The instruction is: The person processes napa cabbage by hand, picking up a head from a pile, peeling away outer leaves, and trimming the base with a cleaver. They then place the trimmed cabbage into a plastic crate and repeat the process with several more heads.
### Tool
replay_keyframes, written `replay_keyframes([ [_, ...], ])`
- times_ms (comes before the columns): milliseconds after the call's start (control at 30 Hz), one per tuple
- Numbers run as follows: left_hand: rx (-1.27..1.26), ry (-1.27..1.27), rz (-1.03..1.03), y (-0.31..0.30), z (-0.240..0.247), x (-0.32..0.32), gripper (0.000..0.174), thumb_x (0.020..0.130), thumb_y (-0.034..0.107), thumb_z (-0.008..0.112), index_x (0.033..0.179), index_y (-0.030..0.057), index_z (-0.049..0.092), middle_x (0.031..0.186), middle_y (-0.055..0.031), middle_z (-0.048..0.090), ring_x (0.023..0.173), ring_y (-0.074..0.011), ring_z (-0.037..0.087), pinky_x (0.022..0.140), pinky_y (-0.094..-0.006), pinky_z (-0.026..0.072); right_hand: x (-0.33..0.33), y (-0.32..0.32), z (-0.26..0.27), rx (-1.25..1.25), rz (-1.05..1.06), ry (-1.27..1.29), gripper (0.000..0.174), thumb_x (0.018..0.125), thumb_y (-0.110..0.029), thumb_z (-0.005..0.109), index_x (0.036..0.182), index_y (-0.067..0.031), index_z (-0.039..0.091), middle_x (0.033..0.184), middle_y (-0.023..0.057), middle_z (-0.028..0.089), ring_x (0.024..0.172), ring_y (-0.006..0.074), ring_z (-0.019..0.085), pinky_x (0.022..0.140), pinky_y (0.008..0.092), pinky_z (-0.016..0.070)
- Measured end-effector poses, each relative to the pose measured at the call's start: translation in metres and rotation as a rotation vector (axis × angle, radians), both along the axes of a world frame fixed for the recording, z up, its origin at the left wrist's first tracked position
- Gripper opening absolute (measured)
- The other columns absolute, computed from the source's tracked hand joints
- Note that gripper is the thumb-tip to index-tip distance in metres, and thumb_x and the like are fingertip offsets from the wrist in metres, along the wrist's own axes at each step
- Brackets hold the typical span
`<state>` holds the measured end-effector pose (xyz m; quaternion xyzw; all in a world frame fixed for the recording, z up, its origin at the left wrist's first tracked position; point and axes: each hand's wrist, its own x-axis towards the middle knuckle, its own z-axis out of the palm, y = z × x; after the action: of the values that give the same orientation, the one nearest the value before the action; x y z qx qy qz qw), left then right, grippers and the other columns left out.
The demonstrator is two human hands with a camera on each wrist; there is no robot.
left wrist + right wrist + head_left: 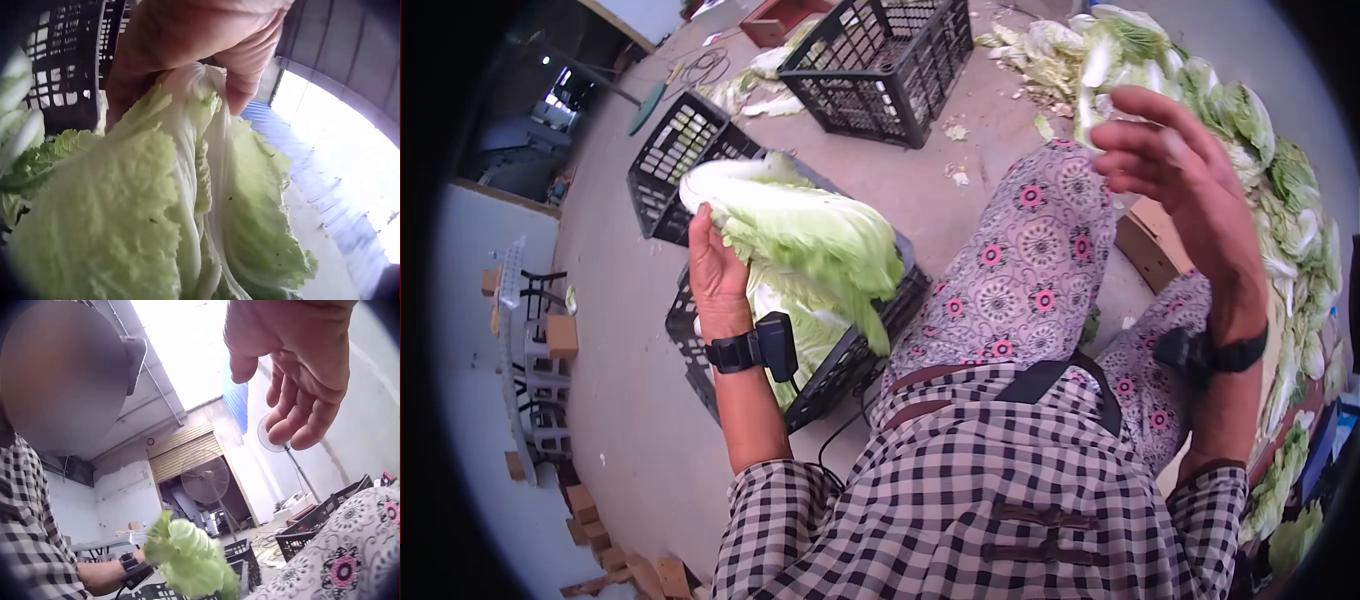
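Note:
My left hand point(718, 268) grips a napa cabbage point(810, 215) by its white base end, over a black plastic crate point(830, 385). In the left wrist view, thumb and fingers pinch the base of the cabbage point(112, 206) while its pale green leaves spread downward. More cabbage point(785, 310) lies in the crate beneath it. My right hand point(1175, 170) is raised above the right knee, holding nothing. Its fingers hang loosely bent in the right wrist view, well apart from the cabbage point(190, 556).
A second black crate point(885, 85) stands farther off, and another crate point(680, 150) sits behind the near one. Along the right runs a long pile of napa cabbages point(1240, 110). A cardboard box point(1150, 245) stands by the right knee. Loose leaves point(958, 175) litter the floor.

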<state>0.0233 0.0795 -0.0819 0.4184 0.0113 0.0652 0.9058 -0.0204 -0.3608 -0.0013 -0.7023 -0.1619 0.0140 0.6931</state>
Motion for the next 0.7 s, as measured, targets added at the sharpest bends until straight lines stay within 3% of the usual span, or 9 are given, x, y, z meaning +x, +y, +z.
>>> replay_keyframes([
  [67,0.023,-0.09,-0.116,-0.075,0.033,-0.002,0.051,0.08,0.014,0.061,0.124,0.0007,0.04,0.12,-0.0096,0.051,0.108,-0.0229,0.051,0.096,-0.0368,0.039,0.003,0.009,0.001,0.024,0.006,0.001,0.039,0.093,-0.031,0.045,0.121,-0.0046,0.048,0.103,0.0087,0.06,0.092,0.0139,0.058,0.08,0.0249,0.0464],
  [167,0.285,-0.318,-0.219,-0.174,0.059,0.0,0.057,0.074,0.018,0.067,0.122,-0.0003,0.04,0.109,-0.0109,0.055,0.101,-0.0195,0.054,0.092,-0.0328,0.041,0.009,0.008,-0.009,0.116,0.038,-0.021,0.043,0.091,-0.036,0.047,0.12,-0.0039,0.048,0.106,0.009,0.058,0.095,0.0155,0.057,0.08,0.0264,0.0457],
  [267,0.168,-0.331,-0.402,-0.239,0.058,0.004,0.054,0.076,0.019,0.07,0.118,0.0008,0.042,0.106,-0.0093,0.055,0.101,-0.018,0.054,0.087,-0.0295,0.0443,0.009,0.006,-0.017,0.201,-0.062,-0.117,0.05,0.089,-0.041,0.049,0.121,-0.002,0.047,0.11,0.0108,0.056,0.099,0.0171,0.055,0.082,0.0284,0.0444],
  [333,0.149,-0.33,-0.459,-0.276,0.056,-0.003,0.056,0.078,0.022,0.069,0.12,0.0003,0.04,0.109,-0.0098,0.054,0.102,-0.0183,0.053,0.088,-0.03,0.044,-0.002,0.007,-0.007,-0.03,-0.158,-0.131,0.063,0.082,-0.046,0.057,0.123,0.0011,0.045,0.113,0.0149,0.054,0.103,0.0201,0.052,0.086,0.0309,0.0424],
  [400,0.184,-0.376,-0.468,-0.292,0.057,-0.006,0.06,0.079,0.023,0.069,0.124,-0.0004,0.037,0.114,-0.0105,0.051,0.104,-0.0189,0.052,0.09,-0.0308,0.0433,-0.009,0.005,-0.006,-0.161,-0.187,-0.219,0.071,0.075,-0.044,0.065,0.124,0.0025,0.043,0.114,0.018,0.053,0.102,0.0232,0.054,0.087,0.0316,0.0424],
  [500,0.123,-0.326,-0.615,-0.287,0.061,0.0,0.062,0.078,0.02,0.069,0.126,-0.0008,0.036,0.117,-0.0112,0.049,0.107,-0.0182,0.05,0.091,-0.0304,0.0425,-0.004,-0.003,-0.025,-0.099,-0.273,-0.23,0.072,0.072,-0.04,0.069,0.124,0.0022,0.043,0.112,0.0172,0.055,0.099,0.0225,0.055,0.086,0.0301,0.0434],
  [533,0.126,-0.328,-0.613,-0.286,0.06,0.003,0.056,0.078,0.016,0.069,0.122,-0.0019,0.04,0.112,-0.0118,0.053,0.1,-0.0191,0.055,0.087,-0.0302,0.0455,-0.012,-0.003,-0.02,-0.06,-0.29,-0.187,0.068,0.074,-0.036,0.069,0.125,0.0017,0.043,0.111,0.0167,0.055,0.099,0.0201,0.056,0.085,0.0282,0.0441],
  [633,0.417,-0.426,-0.522,-0.287,0.076,0.001,0.05,0.087,0.031,0.056,0.123,-0.0007,0.042,0.114,-0.0115,0.054,0.104,-0.0194,0.054,0.09,-0.0324,0.0438,-0.009,-0.002,-0.023,0.093,-0.264,-0.198,0.063,0.077,-0.031,0.066,0.125,0.0009,0.043,0.11,0.015,0.056,0.098,0.0172,0.056,0.084,0.0265,0.0445],
  [700,0.455,-0.467,-0.492,-0.292,0.078,-0.001,0.052,0.088,0.033,0.054,0.125,-0.0011,0.04,0.114,-0.012,0.054,0.102,-0.0186,0.056,0.085,-0.0292,0.0459,-0.009,-0.004,-0.024,0.146,-0.306,-0.145,0.063,0.078,-0.031,0.065,0.128,-0.0008,0.04,0.11,0.0121,0.056,0.096,0.0155,0.056,0.081,0.0263,0.046],
])
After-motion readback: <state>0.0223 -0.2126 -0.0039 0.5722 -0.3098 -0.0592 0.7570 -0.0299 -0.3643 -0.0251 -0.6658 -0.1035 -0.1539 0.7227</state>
